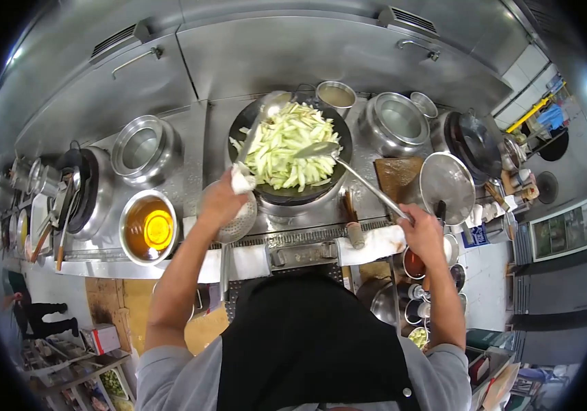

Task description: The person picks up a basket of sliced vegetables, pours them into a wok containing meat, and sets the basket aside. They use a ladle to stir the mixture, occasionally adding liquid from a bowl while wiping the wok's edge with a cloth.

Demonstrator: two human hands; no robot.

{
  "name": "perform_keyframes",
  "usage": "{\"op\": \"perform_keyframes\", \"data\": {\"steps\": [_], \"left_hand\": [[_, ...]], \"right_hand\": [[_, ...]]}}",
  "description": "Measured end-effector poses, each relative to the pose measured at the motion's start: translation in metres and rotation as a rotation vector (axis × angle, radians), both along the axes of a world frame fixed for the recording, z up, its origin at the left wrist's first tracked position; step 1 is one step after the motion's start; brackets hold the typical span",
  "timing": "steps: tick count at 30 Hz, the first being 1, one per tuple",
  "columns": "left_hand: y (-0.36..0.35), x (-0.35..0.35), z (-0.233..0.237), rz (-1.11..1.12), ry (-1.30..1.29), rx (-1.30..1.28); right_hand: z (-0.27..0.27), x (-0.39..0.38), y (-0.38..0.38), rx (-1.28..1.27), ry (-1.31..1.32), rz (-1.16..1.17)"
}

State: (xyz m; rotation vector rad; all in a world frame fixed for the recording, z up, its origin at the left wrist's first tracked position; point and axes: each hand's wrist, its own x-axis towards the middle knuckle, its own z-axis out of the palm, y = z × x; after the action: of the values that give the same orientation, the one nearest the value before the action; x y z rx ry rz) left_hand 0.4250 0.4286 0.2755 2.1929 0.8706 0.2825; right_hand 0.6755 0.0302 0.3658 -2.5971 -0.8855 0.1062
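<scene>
A dark wok [343,137] on the stove holds a heap of pale green vegetable strips [290,140]. My left hand [223,200] is closed round a white cloth [242,180] at the near left of the wok, where a long metal utensil [255,133] runs up along the wok's left side. Below that hand lies a perforated ladle [238,220]. My right hand [422,233] grips the long handle of a metal ladle [318,149], whose bowl rests on the strips at the right.
A bowl of amber liquid [131,241] stands at the left, with a metal pot [170,147] behind it. Right of the wok are a lidless pot [372,130], a wooden board [390,179] and a round strainer [447,186]. A person [26,316] is at the far lower left.
</scene>
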Motion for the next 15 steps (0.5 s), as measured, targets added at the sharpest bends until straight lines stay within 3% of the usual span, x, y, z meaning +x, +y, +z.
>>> {"op": "perform_keyframes", "data": {"steps": [2,5,8,12,14,15], "left_hand": [[0.018,0.014,0.015,0.014,0.086,0.123],[0.060,0.034,-0.004,0.013,0.113,0.229],[0.080,0.053,-0.008,-0.017,0.291,0.222],[0.081,0.068,-0.026,-0.099,0.292,0.200],[0.063,0.075,-0.009,-0.028,0.190,-0.316],[0.067,0.074,-0.031,-0.029,0.104,-0.281]], "right_hand": [[0.020,0.019,-0.015,-0.056,-0.114,0.066],[0.050,0.046,-0.014,-0.289,-0.437,0.183],[0.045,0.082,0.002,-0.387,-0.489,0.240],[-0.020,0.151,0.025,-0.335,-0.373,0.371],[-0.092,0.184,0.044,-0.249,-0.309,0.401],[-0.123,0.193,0.059,-0.197,-0.256,0.400]]}}
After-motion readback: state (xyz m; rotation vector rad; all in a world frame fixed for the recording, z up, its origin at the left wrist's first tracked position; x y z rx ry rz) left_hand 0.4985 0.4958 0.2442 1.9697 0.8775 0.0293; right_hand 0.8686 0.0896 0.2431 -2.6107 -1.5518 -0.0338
